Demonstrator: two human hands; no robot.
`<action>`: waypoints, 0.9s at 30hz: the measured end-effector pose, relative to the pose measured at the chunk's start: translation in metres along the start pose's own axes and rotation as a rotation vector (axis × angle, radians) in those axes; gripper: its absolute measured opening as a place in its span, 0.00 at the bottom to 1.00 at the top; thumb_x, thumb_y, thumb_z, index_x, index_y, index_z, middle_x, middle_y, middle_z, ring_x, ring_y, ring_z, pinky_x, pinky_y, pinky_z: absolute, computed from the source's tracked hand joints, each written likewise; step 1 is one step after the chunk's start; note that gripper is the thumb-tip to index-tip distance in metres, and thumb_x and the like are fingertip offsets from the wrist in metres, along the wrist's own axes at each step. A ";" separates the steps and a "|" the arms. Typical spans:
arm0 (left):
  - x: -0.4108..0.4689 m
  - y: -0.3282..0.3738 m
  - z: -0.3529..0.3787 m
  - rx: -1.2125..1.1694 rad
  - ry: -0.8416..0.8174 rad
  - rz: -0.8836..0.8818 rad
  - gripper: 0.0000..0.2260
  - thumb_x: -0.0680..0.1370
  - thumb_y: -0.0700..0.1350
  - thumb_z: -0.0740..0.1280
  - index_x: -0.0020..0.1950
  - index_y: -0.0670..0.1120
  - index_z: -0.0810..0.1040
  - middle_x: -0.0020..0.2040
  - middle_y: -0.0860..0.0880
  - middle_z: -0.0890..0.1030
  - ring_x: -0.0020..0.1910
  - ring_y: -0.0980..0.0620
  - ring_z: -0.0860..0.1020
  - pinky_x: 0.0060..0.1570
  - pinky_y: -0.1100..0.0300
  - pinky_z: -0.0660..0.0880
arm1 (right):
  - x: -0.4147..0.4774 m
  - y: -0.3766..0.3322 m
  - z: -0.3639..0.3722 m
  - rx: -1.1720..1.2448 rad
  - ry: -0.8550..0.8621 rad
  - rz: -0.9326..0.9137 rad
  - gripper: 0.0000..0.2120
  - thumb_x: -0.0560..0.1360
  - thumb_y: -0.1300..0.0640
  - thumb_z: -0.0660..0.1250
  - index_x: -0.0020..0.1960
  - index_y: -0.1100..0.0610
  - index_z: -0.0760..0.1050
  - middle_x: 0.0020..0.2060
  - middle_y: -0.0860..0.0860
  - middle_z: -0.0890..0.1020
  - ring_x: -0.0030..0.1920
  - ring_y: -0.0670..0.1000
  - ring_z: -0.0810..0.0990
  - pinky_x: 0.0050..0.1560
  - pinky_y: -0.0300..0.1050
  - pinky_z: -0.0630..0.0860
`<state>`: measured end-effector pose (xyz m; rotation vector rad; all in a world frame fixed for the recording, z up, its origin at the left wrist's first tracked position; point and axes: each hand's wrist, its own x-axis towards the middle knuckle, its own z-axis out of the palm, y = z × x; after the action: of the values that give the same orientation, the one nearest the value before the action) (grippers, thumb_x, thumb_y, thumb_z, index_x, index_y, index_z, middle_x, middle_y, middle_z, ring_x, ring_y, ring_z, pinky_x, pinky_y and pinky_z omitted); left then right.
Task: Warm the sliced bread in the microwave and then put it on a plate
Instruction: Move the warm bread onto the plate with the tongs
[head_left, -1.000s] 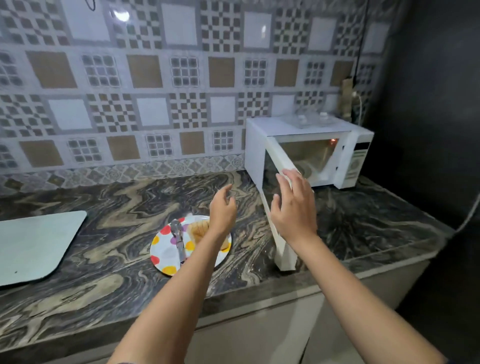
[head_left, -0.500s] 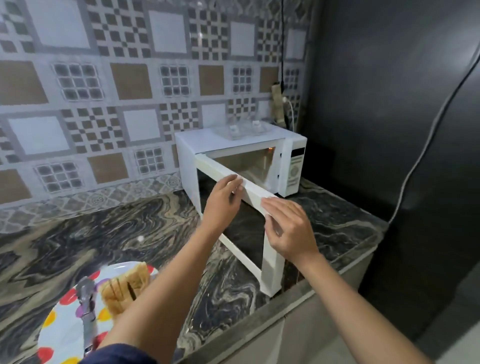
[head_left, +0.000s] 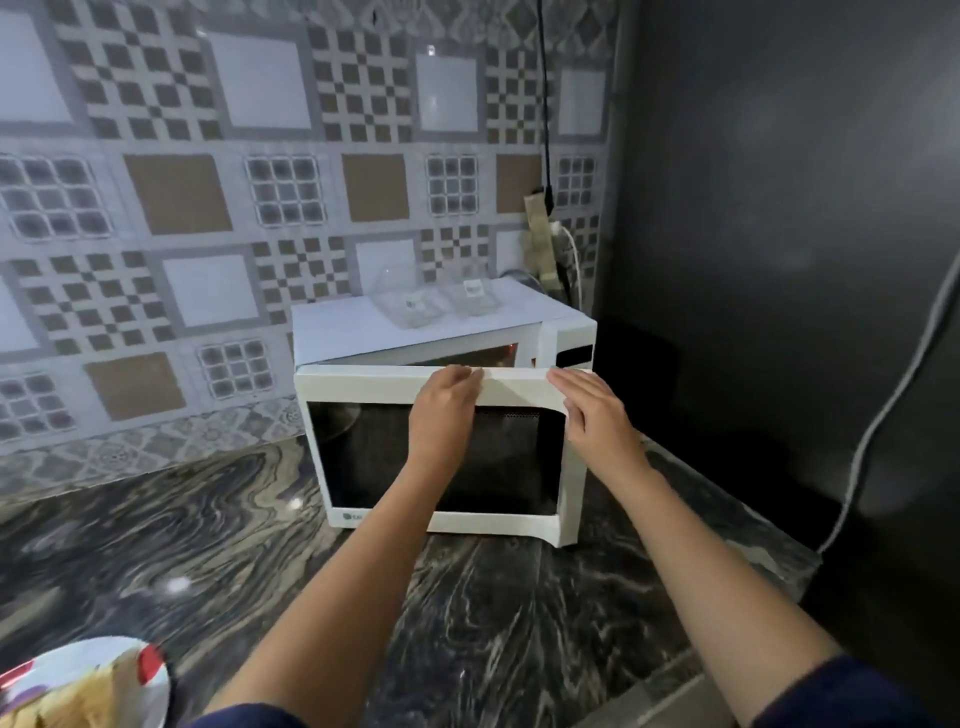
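While flat-fingered on the microwave door (head_left: 363, 385), left hand (head_left: 442, 410), right hand (head_left: 597, 418); bread (head_left: 85, 699) well apart.

White microwave (head_left: 363, 332); swirled dark marble counter (head_left: 519, 597); checkered brown-grey tiles (head_left: 176, 192); dotted plate (head_left: 150, 670).

glossy veined stone counter (head_left: 519, 623), white plastic microwave (head_left: 441, 332) w/ dark glass door (head_left: 363, 457), glazed wall tiles (head_left: 182, 197)

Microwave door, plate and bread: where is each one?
microwave door (head_left: 363, 384), head view, white top frame.
plate (head_left: 117, 647), head view, upper white rim.
bread (head_left: 78, 701), head view, blurry tan surface.
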<state>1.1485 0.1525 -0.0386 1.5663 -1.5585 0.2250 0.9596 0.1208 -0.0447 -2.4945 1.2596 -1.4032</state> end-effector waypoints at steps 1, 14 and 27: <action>0.007 0.001 0.008 0.017 0.024 -0.029 0.14 0.80 0.47 0.60 0.61 0.45 0.79 0.59 0.48 0.79 0.58 0.50 0.75 0.51 0.65 0.68 | 0.013 0.013 0.005 0.024 -0.020 -0.025 0.20 0.74 0.72 0.60 0.64 0.62 0.74 0.62 0.55 0.78 0.65 0.53 0.74 0.70 0.43 0.61; 0.055 0.006 0.063 0.314 0.196 -0.165 0.11 0.77 0.39 0.65 0.58 0.42 0.80 0.52 0.43 0.80 0.53 0.44 0.77 0.47 0.53 0.77 | 0.116 0.106 0.039 0.352 -0.433 -0.237 0.22 0.76 0.68 0.61 0.69 0.59 0.69 0.68 0.52 0.72 0.70 0.50 0.67 0.73 0.44 0.59; 0.019 0.041 0.181 -0.199 0.081 -0.513 0.12 0.80 0.48 0.60 0.61 0.44 0.70 0.52 0.49 0.74 0.51 0.53 0.74 0.54 0.57 0.73 | 0.139 0.151 0.047 -0.035 -0.338 -0.249 0.42 0.71 0.33 0.61 0.74 0.60 0.56 0.74 0.54 0.61 0.74 0.53 0.57 0.74 0.47 0.52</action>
<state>1.0362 0.0244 -0.1138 1.7128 -1.0367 -0.1472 0.9355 -0.0873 -0.0304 -2.8343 0.9446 -0.9365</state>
